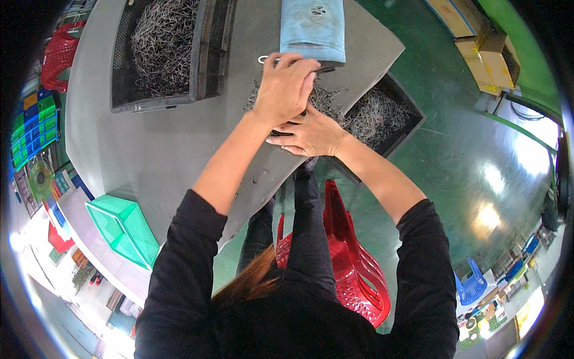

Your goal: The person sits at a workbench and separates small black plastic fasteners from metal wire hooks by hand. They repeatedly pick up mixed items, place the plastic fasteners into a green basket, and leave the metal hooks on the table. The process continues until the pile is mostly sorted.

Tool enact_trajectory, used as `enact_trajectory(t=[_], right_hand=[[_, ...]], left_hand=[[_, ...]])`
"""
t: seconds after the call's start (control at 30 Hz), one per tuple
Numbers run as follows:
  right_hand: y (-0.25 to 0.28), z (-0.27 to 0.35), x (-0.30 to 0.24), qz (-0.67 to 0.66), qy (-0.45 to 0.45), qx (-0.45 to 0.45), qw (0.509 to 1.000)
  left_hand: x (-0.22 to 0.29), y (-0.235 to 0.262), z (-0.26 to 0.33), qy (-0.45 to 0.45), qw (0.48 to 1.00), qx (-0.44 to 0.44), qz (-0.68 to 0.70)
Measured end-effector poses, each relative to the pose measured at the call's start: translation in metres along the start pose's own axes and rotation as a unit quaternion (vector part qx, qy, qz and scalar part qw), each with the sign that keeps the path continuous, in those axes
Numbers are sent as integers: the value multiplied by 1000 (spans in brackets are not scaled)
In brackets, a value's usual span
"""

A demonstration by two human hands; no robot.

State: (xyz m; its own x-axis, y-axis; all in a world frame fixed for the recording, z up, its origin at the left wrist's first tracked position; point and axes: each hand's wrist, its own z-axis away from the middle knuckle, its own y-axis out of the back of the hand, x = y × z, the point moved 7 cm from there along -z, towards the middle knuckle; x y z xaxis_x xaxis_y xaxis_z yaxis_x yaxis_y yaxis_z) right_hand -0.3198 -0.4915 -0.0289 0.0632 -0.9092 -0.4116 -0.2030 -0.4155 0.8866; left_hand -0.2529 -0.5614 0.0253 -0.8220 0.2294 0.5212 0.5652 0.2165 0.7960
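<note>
Grey table (pixel 149 149) over a green floor (pixel 454 149). I see my left hand (pixel 286 87) curled down on a loose pile of wire clips (pixel 326 99), fingers closed into them, and my right hand (pixel 311 134) just near of it, cupped under the pile's edge; I cannot tell what it holds. A blue cloth (pixel 314 27) lies just beyond, black crates (pixel 164 54) of clips left and right.

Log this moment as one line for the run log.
left hand: on wire pieces | right hand: at table edge, beneath left | right black crate: wire-filled
</note>
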Motion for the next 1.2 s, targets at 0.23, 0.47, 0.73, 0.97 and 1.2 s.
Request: enact_trajectory(t=[0.23, 0.47, 0.73, 0.97, 1.2], right_hand=[[13, -3, -2, 11, 8, 11, 1000], [11, -3, -2, 10, 7, 10, 1000], [15, -2, -2, 4, 8, 24, 1000], [12, 5, 2, -3, 1, 33, 999], [29, 45, 8, 13, -9, 47, 999]], left_hand=[[-23, 6, -21, 22, 995, 10, -96], [-21, -7, -21, -72, 969, -85, -218], [-69, 20, -34, 39, 971, -10, -237], [-73, 8, 51, 152, 980, -4, 126], [-14, -29, 40, 136, 969, -4, 204]])
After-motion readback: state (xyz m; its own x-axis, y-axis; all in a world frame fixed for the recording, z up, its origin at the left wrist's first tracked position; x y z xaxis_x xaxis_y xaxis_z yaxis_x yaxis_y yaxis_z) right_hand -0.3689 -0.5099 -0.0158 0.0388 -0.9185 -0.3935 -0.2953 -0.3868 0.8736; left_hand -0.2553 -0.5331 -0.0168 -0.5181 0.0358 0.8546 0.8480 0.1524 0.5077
